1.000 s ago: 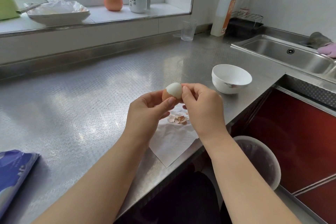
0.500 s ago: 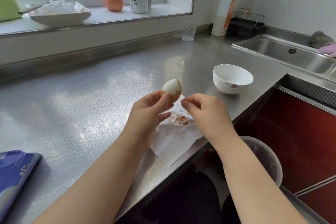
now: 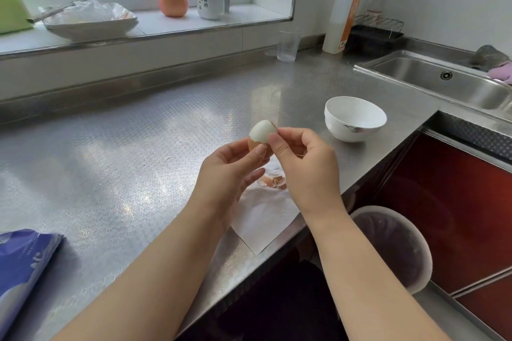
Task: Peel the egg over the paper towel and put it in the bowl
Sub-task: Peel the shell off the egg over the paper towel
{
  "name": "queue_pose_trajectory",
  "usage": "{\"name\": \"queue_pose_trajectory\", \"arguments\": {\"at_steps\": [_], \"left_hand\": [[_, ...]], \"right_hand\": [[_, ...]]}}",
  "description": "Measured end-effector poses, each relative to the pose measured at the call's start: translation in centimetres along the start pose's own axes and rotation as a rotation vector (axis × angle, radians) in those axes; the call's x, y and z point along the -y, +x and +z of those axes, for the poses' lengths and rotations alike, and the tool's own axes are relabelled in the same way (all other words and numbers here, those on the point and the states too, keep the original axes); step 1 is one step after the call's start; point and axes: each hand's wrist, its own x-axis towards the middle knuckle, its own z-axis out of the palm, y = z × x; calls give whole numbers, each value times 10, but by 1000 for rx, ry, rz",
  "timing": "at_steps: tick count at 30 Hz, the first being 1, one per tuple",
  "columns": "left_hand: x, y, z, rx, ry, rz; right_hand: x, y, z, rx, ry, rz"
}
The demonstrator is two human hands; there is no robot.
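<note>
White at its peeled top and brown-shelled below, the half-peeled boiled egg [image 3: 260,134] is held in the air above the white paper towel [image 3: 266,219], which lies at the steel counter's [image 3: 110,163] front edge. The left hand [image 3: 230,171] grips its shelled lower half with thumb and fingers; the right hand [image 3: 304,163] pinches at the shell edge with its fingertips. Brown shell fragments [image 3: 273,181] lie on the towel. Behind and to the right, the white ceramic bowl [image 3: 354,119] stands on the counter.
</note>
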Motion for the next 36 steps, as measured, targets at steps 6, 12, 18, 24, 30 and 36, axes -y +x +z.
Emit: {"name": "queue_pose_trajectory", "arguments": {"at_steps": [6,12,18,24,30,36], "left_hand": [[1,1,0,-34,17,16],[3,0,-1,-40,72,44],[1,2,-2,13,4,-11],[1,3,-4,46,-4,-24],[4,3,-2,60,104,1],[6,1,-1,62,189,64]], "right_hand": [[-5,-2,5,-52,-22,-36],[-18,2,8,-151,-344,-198],[-22,15,-6,-90,-363,-136],[-26,15,-22,156,-382,10],[-12,18,-19,102,-263,-86],[-13,17,-15,119,-205,-113]]}}
